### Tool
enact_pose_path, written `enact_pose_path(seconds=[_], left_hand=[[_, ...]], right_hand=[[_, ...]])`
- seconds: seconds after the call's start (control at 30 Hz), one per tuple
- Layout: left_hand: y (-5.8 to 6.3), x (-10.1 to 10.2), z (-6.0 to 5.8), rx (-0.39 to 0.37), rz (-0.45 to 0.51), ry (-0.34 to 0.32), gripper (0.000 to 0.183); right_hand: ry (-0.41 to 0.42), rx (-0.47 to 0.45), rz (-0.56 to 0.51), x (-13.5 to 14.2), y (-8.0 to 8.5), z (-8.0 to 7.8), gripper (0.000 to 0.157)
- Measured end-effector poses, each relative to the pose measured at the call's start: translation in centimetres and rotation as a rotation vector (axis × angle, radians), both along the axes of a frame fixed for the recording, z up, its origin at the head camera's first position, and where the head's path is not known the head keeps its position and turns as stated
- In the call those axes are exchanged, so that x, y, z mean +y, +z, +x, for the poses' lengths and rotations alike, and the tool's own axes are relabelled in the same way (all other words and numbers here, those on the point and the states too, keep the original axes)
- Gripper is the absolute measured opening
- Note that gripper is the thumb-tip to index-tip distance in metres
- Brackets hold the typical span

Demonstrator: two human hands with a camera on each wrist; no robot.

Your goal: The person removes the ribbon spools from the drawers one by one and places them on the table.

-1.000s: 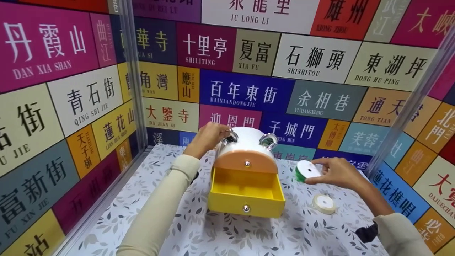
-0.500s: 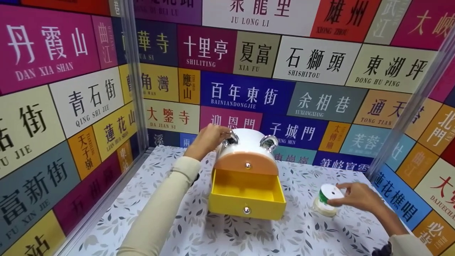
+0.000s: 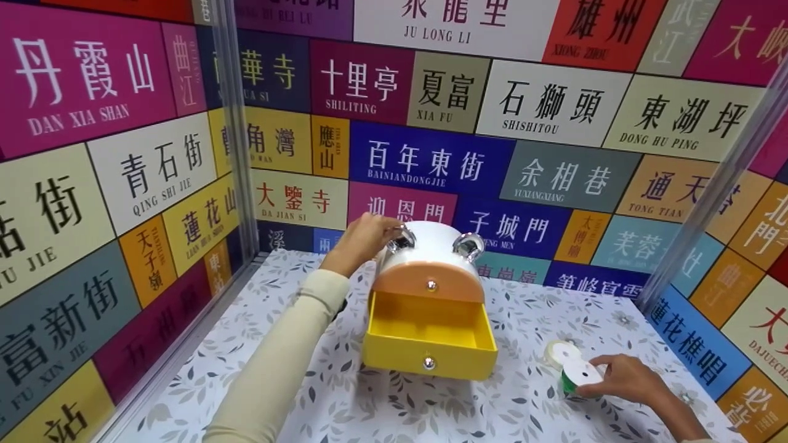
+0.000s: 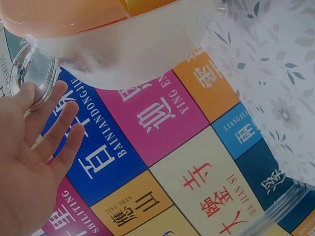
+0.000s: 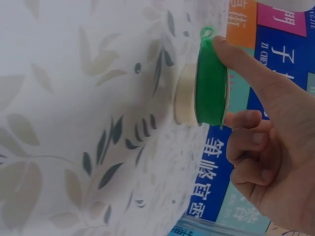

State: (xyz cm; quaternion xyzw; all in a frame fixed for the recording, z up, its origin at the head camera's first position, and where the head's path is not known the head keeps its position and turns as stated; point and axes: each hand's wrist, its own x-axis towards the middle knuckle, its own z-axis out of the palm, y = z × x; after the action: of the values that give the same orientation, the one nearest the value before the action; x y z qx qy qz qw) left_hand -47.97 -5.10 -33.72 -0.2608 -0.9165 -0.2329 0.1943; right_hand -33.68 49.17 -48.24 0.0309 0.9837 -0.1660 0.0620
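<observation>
In the head view my left hand [image 3: 363,243] pinches the silver ear [image 3: 403,239] of a small white drawer box [image 3: 434,246]. The left wrist view has the thumb against this ear [image 4: 37,66], with the other fingers spread. The box's yellow lower drawer [image 3: 425,357] is pulled out with nothing inside; its peach upper drawer [image 3: 452,283] is in. On the right, my right hand [image 3: 634,378] pinches a spool of green ribbon [image 3: 582,374] between thumb and fingers, low at the table. The right wrist view shows the green ribbon [image 5: 211,86] edge-on. A cream ribbon spool [image 3: 561,352] lies just behind it.
The leaf-patterned tabletop [image 3: 289,381] runs back to walls covered in coloured place-name panels [image 3: 425,160]. A clear corner strip [image 3: 237,141] stands at the left and another [image 3: 708,160] at the right. The box has a second silver ear [image 3: 469,245].
My right hand has carried the green ribbon spool right, toward me and down, past the cream spool to its near side. The left hand keeps its hold on the ear.
</observation>
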Motion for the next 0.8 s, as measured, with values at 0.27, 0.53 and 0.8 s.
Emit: enact_pose_path(seconds=[0.27,0.53,0.8], left_hand=[[0.1,0.0,0.1,-0.024,0.034,0.010,0.022],[0.0,-0.1,0.3,-0.048,0.044,0.008,0.024],[-0.1,-0.2,0.2,-0.044,0.040,-0.002,0.022]], right_hand=[[-0.008,0.004,-0.020,0.9,-2.0,0.4,0.093],[-0.028,-0.030,-0.041,1.5,-3.1,0.4,0.095],[-0.059,-0.051,-0.061,1.5,-3.9,0.2,0.100]])
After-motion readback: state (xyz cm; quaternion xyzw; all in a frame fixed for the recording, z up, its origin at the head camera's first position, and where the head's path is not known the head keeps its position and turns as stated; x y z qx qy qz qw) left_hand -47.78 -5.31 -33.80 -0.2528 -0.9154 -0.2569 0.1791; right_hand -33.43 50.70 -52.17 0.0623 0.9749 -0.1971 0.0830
